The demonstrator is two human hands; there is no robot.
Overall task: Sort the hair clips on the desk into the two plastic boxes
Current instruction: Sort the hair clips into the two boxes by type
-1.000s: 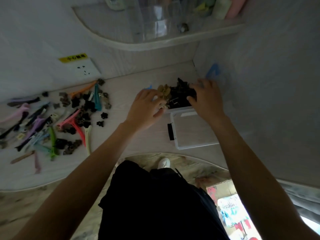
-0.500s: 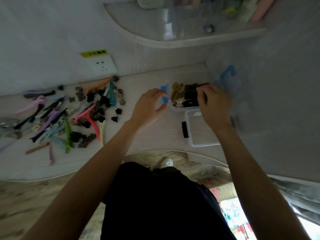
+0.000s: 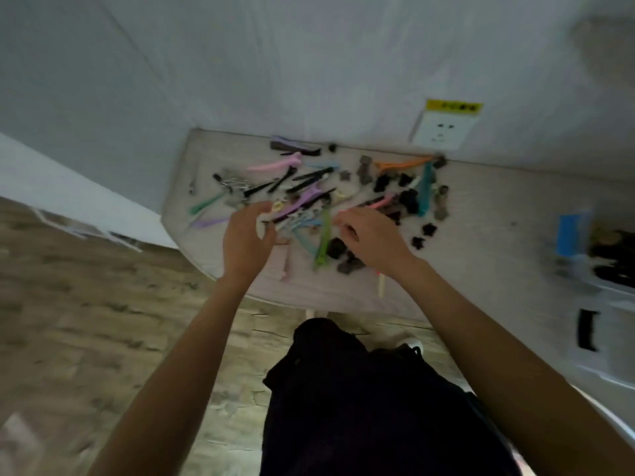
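Several hair clips (image 3: pixel 319 197) lie in a loose pile on the pale desk (image 3: pixel 481 255): long pink, purple, green, orange and teal ones, plus small dark claw clips (image 3: pixel 410 201). My left hand (image 3: pixel 245 238) hovers over the pile's left side, its bent fingers touching the clips. My right hand (image 3: pixel 372 237) reaches into the middle of the pile beside a green clip (image 3: pixel 323 242), fingertips down by a pink clip (image 3: pixel 381 202). Neither hand lifts a clip. A clear plastic box (image 3: pixel 615 259) holding dark clips stands blurred at the right edge.
The box's open lid with a black latch (image 3: pixel 586 333) lies nearer me at the right. A wall socket (image 3: pixel 443 130) sits on the wall behind the desk. The desk's rounded front edge (image 3: pixel 309 300) is just below the pile, with wooden floor (image 3: pixel 86 304) beyond it.
Both hands left the plastic box and swung left to the clip pile. The camera turned left with them, so the box now sits at the right edge.
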